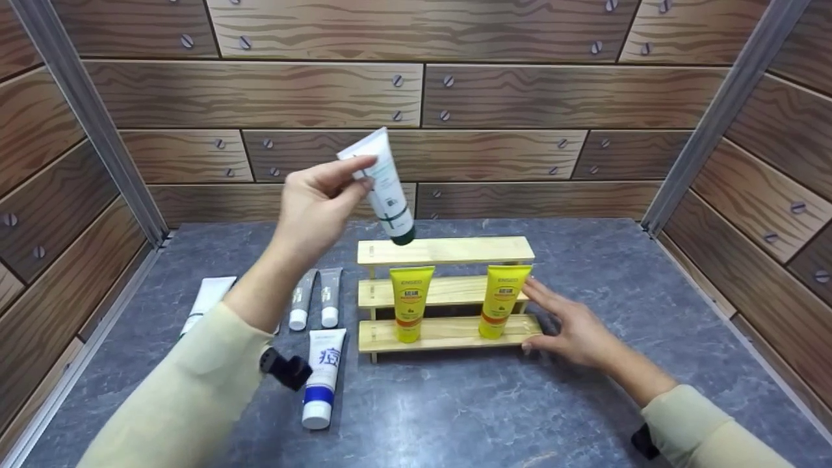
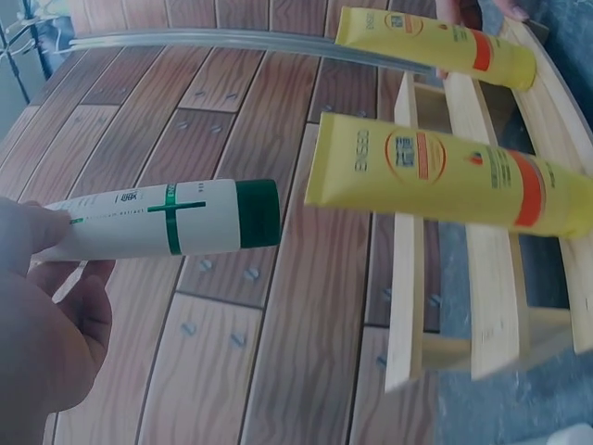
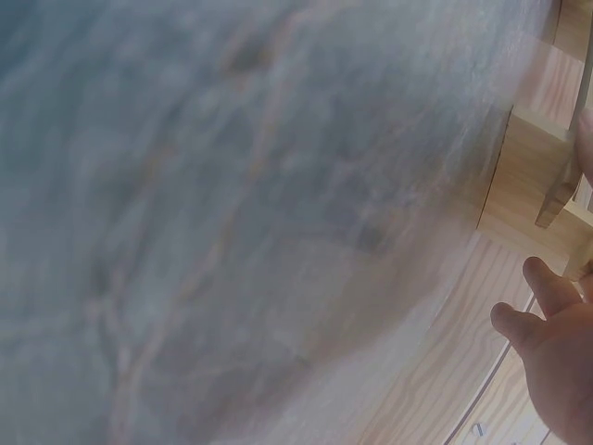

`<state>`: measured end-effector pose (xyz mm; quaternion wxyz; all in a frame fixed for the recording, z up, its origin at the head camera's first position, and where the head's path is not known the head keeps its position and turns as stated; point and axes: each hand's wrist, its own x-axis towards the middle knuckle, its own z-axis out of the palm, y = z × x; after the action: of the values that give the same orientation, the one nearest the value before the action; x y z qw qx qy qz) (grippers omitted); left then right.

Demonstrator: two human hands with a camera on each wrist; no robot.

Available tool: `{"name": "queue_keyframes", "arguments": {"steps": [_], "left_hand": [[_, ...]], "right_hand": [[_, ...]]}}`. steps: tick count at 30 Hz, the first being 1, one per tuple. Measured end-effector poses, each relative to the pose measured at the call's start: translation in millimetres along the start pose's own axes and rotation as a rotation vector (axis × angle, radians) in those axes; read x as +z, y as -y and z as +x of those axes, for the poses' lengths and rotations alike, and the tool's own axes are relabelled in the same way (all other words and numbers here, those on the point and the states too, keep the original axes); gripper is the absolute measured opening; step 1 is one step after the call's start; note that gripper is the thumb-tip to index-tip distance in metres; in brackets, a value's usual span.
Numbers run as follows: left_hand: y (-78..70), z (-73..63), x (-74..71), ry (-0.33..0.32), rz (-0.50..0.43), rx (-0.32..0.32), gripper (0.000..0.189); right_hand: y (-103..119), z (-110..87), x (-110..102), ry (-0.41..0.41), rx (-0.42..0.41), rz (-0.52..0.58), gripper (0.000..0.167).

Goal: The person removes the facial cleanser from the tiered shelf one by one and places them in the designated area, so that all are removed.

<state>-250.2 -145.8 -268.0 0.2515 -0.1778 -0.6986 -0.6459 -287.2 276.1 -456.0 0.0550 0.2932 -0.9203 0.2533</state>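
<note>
In the head view my left hand (image 1: 318, 201) pinches a white tube (image 1: 388, 195) near its flat end, between thumb and fingers. The tube's dark green cap (image 2: 258, 213) points down, above the top step of a three-step wooden rack (image 1: 448, 251). My right hand (image 1: 575, 335) is at the rack's right end, its fingers fairly straight and its thumb by the bottom step's front edge. Two yellow tubes stand cap-down on that bottom step: a left yellow tube (image 1: 411, 302) and a right yellow tube (image 1: 504, 300), the latter close to my right fingertips.
Left of the rack lie a white tube with a blue band (image 1: 323, 377), two slim grey tubes with white caps, one grey tube (image 1: 330, 296) nearest the rack, and another white tube (image 1: 211, 299) partly behind my left sleeve. Wood-patterned walls (image 1: 338, 97) enclose the grey marbled table (image 1: 448, 409).
</note>
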Motion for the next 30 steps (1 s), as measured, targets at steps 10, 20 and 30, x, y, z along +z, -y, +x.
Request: {"name": "queue_keyframes", "arguments": {"steps": [10, 20, 30], "left_hand": [[6.5, -13.6, -34.7, -0.066, 0.003, -0.007, 0.028], [18.2, -32.1, -63.5, -0.084, 0.125, -0.072, 0.027], [25.7, -49.1, -84.6, -0.102, 0.172, -0.158, 0.026]], "right_hand": [[-0.5, 0.3, 0.5, 0.007, -0.001, 0.012, 0.103], [0.6, 0.7, -0.1, 0.006, -0.001, 0.013, 0.103], [0.3, -0.4, 0.0, 0.001, 0.004, 0.029, 0.105]]}}
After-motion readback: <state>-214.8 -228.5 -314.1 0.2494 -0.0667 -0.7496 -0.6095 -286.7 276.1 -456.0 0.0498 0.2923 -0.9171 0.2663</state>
